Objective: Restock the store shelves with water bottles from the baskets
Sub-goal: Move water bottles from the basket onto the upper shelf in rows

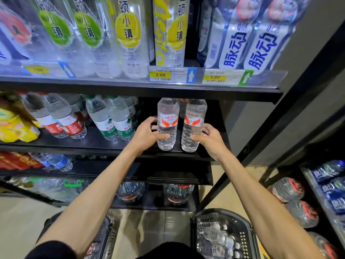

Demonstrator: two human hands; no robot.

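1. Clear plastic with red-and-white labels: two water bottles, the left bottle (167, 126) and the right bottle (193, 128), upright near the front edge of the middle shelf (112, 148). Just beside each other with a thin gap between, in the open stretch to the right of the green-labelled bottles (113, 120).
2. Held one apiece. Left hand (147, 134) wrapped round the lower half of the left bottle, thumb across the front, fingers curled behind. Right hand (209, 139) clamped the same way on the right bottle, from its outer side.
3. Gripped low and from the outer flanks, probably to keep both labels facing outward and to bring the pair close without knuckles meeting in between.
4. Down at shelf level, or very nearly; impossible to tell whether actually resting on the board.
5. Positioned at the front of a lane with another bottle or two dimly visible behind, so likely meant to be slid back into the row.
6. More stock below: right basket (249, 230) on the floor, small bottles (214, 238) lying loose inside. Left basket (109, 238) partly hidden by a forearm, contents hard to make out.
7. Judged well short of finished, given the open shelf space and the loaded basket.
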